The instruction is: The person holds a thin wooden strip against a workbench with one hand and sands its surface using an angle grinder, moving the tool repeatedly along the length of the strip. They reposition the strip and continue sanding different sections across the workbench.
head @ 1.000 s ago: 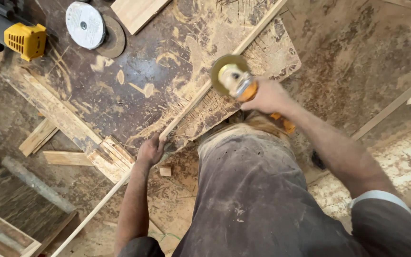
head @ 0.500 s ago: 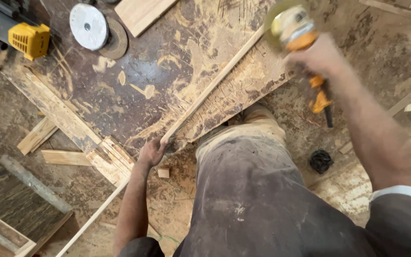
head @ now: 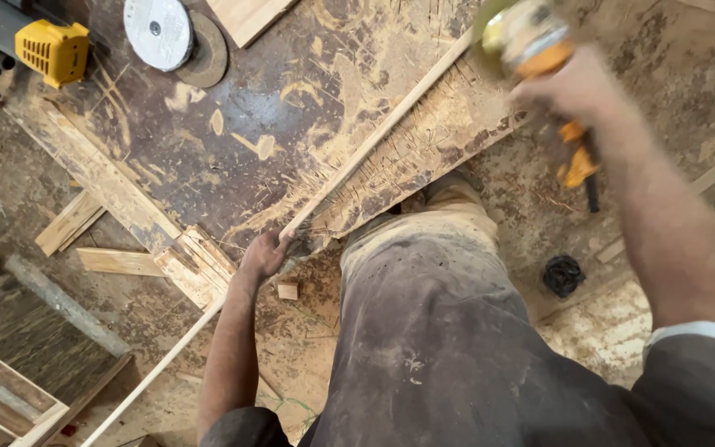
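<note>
My left hand [head: 263,255] grips a long thin wooden strip [head: 378,135] that runs diagonally from lower left to upper right across a dark, scratched board [head: 291,108]. The hand holds the strip near the board's lower edge. My right hand [head: 577,87] is raised at the upper right, closed around a yellow and orange angle grinder [head: 531,41], which is blurred and sits over the strip's far end. My trouser leg [head: 424,331] fills the lower middle, with a shoe on the board's edge.
A yellow power tool [head: 55,51] lies at the top left beside a white disc [head: 157,31] and a darker disc. Wood offcuts [head: 117,261] lie left of the board. A small wood block [head: 288,290] and a black round object [head: 563,275] rest on the dusty floor.
My right hand with the grinder has moved from near the middle of the strip up and to the right along it. My left hand has stayed on the strip.
</note>
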